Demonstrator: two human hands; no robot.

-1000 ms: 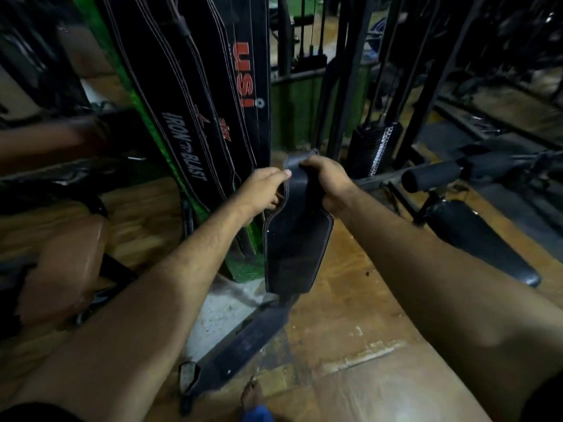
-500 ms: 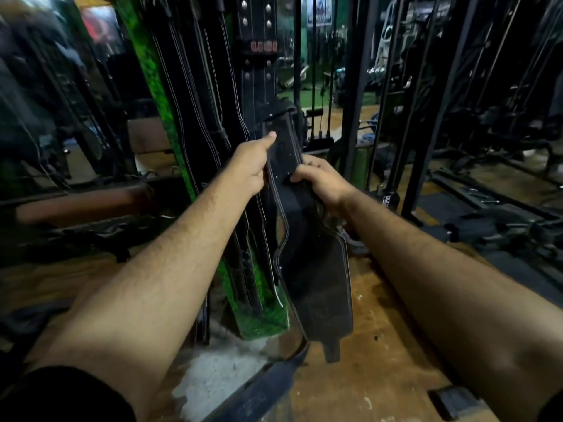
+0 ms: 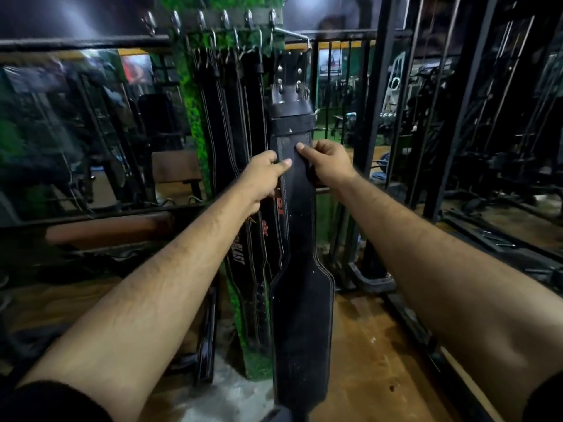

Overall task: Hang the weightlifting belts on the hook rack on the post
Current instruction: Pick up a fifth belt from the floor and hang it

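Note:
A long black weightlifting belt (image 3: 300, 300) hangs straight down in front of the green post (image 3: 195, 123). Its buckle end (image 3: 289, 83) reaches up near the rightmost hooks of the hook rack (image 3: 213, 21) at the post's top. My left hand (image 3: 263, 178) pinches the belt's left edge and my right hand (image 3: 327, 162) grips its right edge, both on the narrow upper strap. Several other black belts (image 3: 231, 141) hang from the hooks to the left. Whether the buckle sits on a hook is unclear.
Black machine frames (image 3: 374, 132) stand close on the right. A mirror (image 3: 76, 123) covers the wall to the left, with a brown padded bench (image 3: 109, 228) below it. Wooden floor (image 3: 374, 360) lies under the belt's wide lower end.
Both hands have raised the belt from knee height up along the post, and the view has tilted up until the hook rack shows. The belt now hangs full length off the floor.

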